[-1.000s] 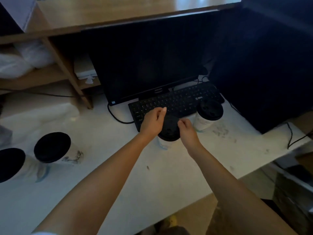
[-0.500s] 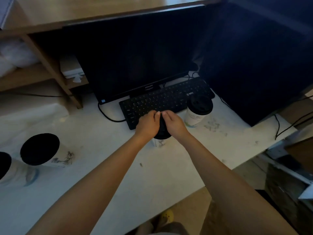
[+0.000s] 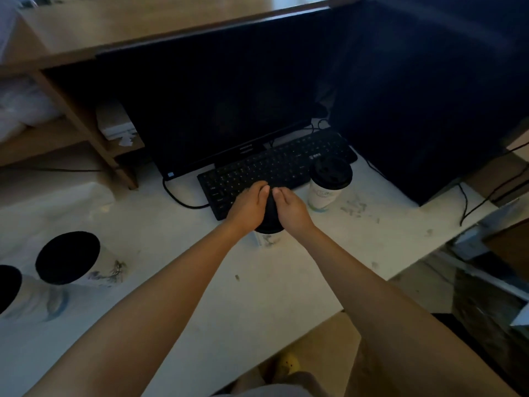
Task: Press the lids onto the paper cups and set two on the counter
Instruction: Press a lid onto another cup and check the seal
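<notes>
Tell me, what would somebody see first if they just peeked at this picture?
First, the two hands in the middle: the left hand and right hand cup a black lid on a paper cup, thumbs meeting on top, just in front of the keyboard. A lidded cup stands to their right, and a third cup and fourth cup, both black-topped, sit far left on the white table.

A café or shop service desk: a monitor (image 3: pixel 217 110) and keyboard (image 3: pixel 274 167) under a raised wooden counter (image 3: pixel 143 21), lidded paper cups (image 3: pixel 329 181).
</notes>
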{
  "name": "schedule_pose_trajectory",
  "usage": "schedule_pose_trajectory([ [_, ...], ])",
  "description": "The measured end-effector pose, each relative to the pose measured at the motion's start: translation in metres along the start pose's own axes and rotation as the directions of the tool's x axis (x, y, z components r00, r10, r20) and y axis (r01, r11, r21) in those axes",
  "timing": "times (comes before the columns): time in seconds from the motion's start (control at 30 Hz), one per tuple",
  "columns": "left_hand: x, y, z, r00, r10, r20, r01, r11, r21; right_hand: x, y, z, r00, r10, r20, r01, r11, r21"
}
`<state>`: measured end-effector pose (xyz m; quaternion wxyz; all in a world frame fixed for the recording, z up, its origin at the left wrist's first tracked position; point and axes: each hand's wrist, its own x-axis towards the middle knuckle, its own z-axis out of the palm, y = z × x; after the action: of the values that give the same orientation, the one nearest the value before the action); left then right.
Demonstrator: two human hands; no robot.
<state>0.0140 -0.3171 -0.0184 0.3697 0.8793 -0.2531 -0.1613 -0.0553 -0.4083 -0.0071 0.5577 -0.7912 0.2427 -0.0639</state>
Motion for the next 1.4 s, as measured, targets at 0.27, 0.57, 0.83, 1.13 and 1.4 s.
schedule_pose_trajectory([
  [0.27,0.008,0.022,-0.027,0.912,0.270,0.308,-0.404,0.719,0.566,-0.050,0.042,-0.020,0.999,0.020,0.044,-0.033,0.952,0.305],
  [0.57,-0.009,0.035,0.006,0.959,0.190,0.210,-0.281,0.731,0.622,-0.035,0.069,-0.012,0.917,-0.042,0.396,-0.012,0.991,0.132],
  [0.83,-0.008,0.035,0.008,0.963,0.187,0.196,-0.269,0.737,0.620,-0.012,0.086,-0.002,0.913,-0.039,0.406,0.006,0.997,0.082],
  [1.13,-0.016,0.042,0.002,0.945,0.231,0.231,-0.325,0.587,0.741,-0.028,0.086,0.010,0.978,-0.028,0.207,-0.007,0.986,0.167],
  [1.4,-0.020,0.042,0.011,0.997,0.066,0.048,-0.081,0.805,0.587,-0.052,0.082,0.044,0.998,-0.053,-0.045,0.063,0.956,0.286],
])
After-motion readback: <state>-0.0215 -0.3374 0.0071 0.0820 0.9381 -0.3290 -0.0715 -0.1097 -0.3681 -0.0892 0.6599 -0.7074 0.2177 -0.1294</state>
